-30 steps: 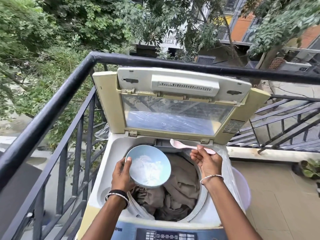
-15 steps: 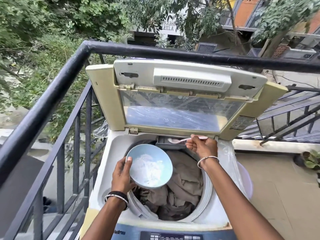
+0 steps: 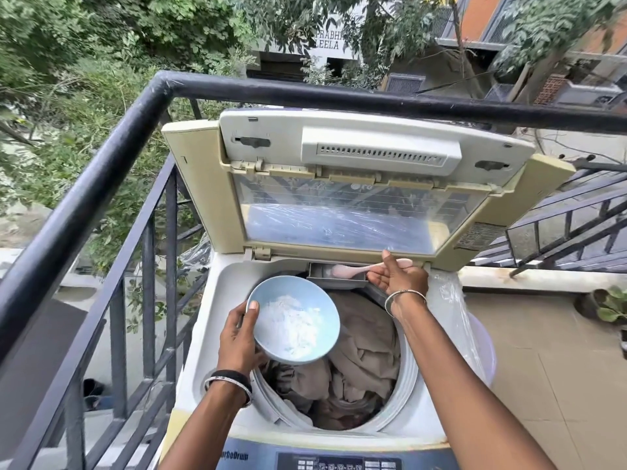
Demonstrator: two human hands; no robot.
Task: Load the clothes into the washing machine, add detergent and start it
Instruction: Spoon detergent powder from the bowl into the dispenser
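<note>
The right fingers [image 3: 377, 277] pinch the handle of a pink spoon [image 3: 353, 270], thumb raised on the far side. The right hand [image 3: 402, 279] is at the far rim of the washer [image 3: 217, 300], and the spoon lies level, its scoop end pointing left over the small grey drawer [image 3: 320, 279] set into that rim. Whether the scoop touches the drawer cannot be told.

The left hand [image 3: 239, 337] holds a pale blue bowl [image 3: 325, 337], thumb hooked over its left rim and the other fingers curled underneath. The bowl is tilted toward the camera and carries white powder [image 3: 297, 325]. It hangs over the left part of the tub opening.

Beige clothes [image 3: 359, 364] lie bunched in the tub, below and to the right of the bowl. The lid [image 3: 339, 212] stands open at the far side, its clear window facing the camera. The control panel [image 3: 339, 464] is at the near edge. Clear plastic [image 3: 451, 317] is draped down the washer's right side.

A black railing [image 3: 305, 95] runs round the left and far sides, with trees beyond. A potted plant [image 3: 610, 305] sits on the tiled floor, well to the right.
</note>
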